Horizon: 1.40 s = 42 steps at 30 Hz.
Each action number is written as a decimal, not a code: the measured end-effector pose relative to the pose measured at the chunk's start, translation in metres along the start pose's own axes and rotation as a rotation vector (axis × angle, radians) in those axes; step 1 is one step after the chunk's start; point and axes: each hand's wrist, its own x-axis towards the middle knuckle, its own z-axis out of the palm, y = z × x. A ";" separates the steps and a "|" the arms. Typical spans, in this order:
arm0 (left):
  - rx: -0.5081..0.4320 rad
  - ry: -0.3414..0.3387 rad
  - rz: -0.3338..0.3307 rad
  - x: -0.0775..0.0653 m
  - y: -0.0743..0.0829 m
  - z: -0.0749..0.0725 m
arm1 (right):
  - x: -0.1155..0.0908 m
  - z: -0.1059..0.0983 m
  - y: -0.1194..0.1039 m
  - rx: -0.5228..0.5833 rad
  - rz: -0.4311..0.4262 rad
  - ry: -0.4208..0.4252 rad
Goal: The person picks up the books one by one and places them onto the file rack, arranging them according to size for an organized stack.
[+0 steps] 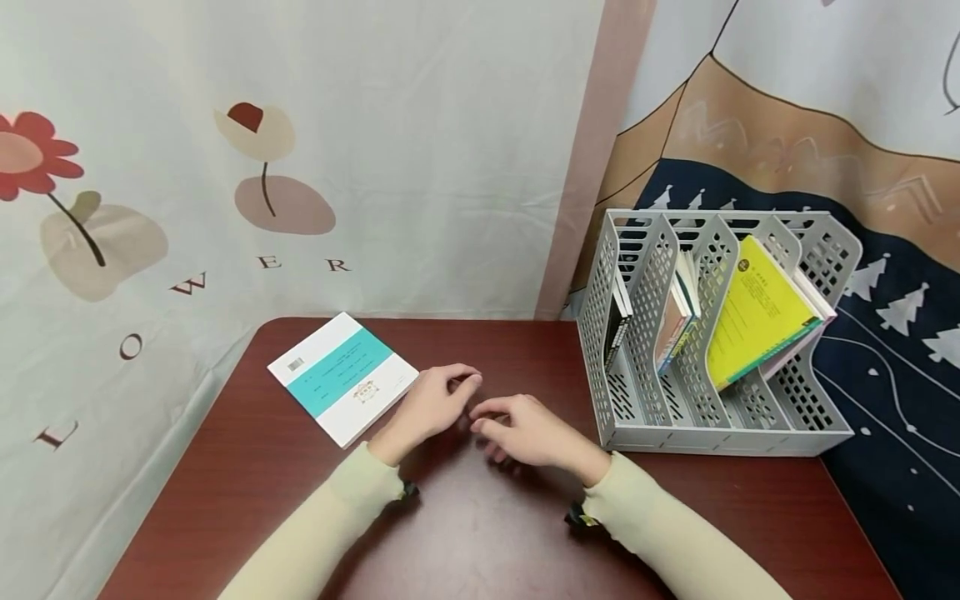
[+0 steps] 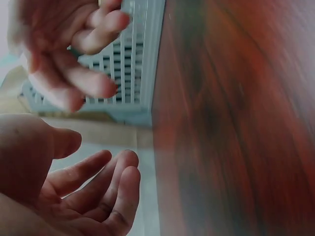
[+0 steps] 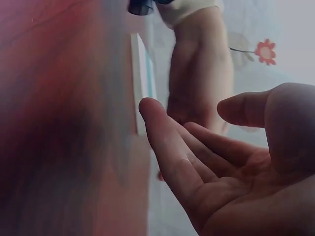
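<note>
My left hand [image 1: 435, 402] is held over the middle of the table, its fingers loosely bent with nothing between them. Facing it, my right hand [image 1: 525, 429] hovers with relaxed fingers, the fingertips of both hands close together. In the left wrist view the left hand [image 2: 93, 191] shows a bare palm and thumb. The right wrist view likewise shows the right hand [image 3: 211, 167] holding nothing. Just left of the left hand lies a white book with a teal band [image 1: 341, 379], flat on the table; its edge [image 3: 140, 83] appears behind the fingers in the right wrist view.
A grey slotted file rack [image 1: 727, 442] stands at the right of the table [image 1: 465, 533]. Its compartments hold a yellow book [image 1: 757, 312], a dark book [image 1: 617, 321] and several thin books [image 1: 677, 312]. Printed curtains [image 1: 450, 167] hang behind the table.
</note>
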 end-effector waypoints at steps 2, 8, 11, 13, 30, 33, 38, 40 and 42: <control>0.016 0.012 -0.034 0.000 -0.010 -0.010 | 0.009 0.007 0.001 0.008 0.010 -0.028; 0.080 -0.001 -0.137 0.004 -0.047 -0.051 | 0.033 0.020 0.003 0.145 0.051 -0.109; 0.115 -0.027 -0.188 0.008 -0.071 -0.074 | 0.044 0.031 0.003 0.247 0.067 -0.117; 0.151 -0.031 -0.214 0.010 -0.087 -0.089 | 0.050 0.040 0.003 0.305 0.074 -0.117; 0.364 -0.021 -0.475 0.021 -0.182 -0.178 | 0.091 0.083 -0.014 0.637 0.209 -0.122; 0.358 -0.010 -0.465 0.020 -0.181 -0.178 | 0.093 0.085 -0.017 0.648 0.244 -0.115; 0.400 -0.029 -0.443 0.020 -0.176 -0.173 | 0.093 0.083 -0.019 0.640 0.273 -0.089; 0.412 -0.050 -0.434 0.020 -0.173 -0.171 | 0.092 0.081 -0.018 0.626 0.267 -0.078; 0.418 -0.065 -0.426 0.019 -0.169 -0.168 | 0.090 0.077 -0.017 0.617 0.264 -0.068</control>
